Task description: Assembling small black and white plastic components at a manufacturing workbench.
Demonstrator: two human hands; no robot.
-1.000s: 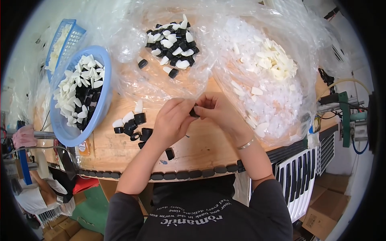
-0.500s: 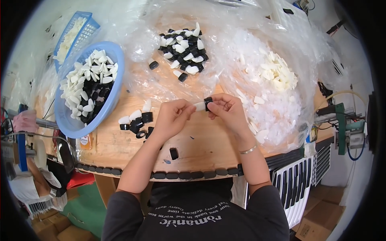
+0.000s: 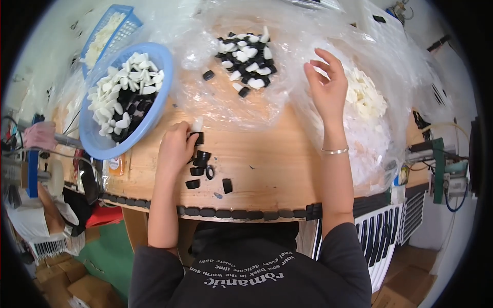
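My left hand (image 3: 174,149) rests on the wooden table (image 3: 277,159), fingers curled around a small white-and-black piece (image 3: 197,128). It sits right beside a small cluster of black rings (image 3: 203,160). My right hand (image 3: 326,84) is stretched out to the far right with its fingers spread and nothing in them. It hovers at the edge of a heap of white parts (image 3: 367,95) lying in clear plastic. A bracelet (image 3: 335,151) shows on that wrist.
A blue bowl (image 3: 154,110) of white and black pieces stands at the left, with a blue basket (image 3: 115,25) behind it. A mixed black-and-white pile (image 3: 246,54) lies on plastic at the back. Black pieces line the table's front edge (image 3: 231,213). Cardboard boxes (image 3: 411,287) stand on the floor.
My hands were together over the middle of the table, joined on one piece. Now the left has dropped to the black rings with the piece, and the right has reached out to the white heap.
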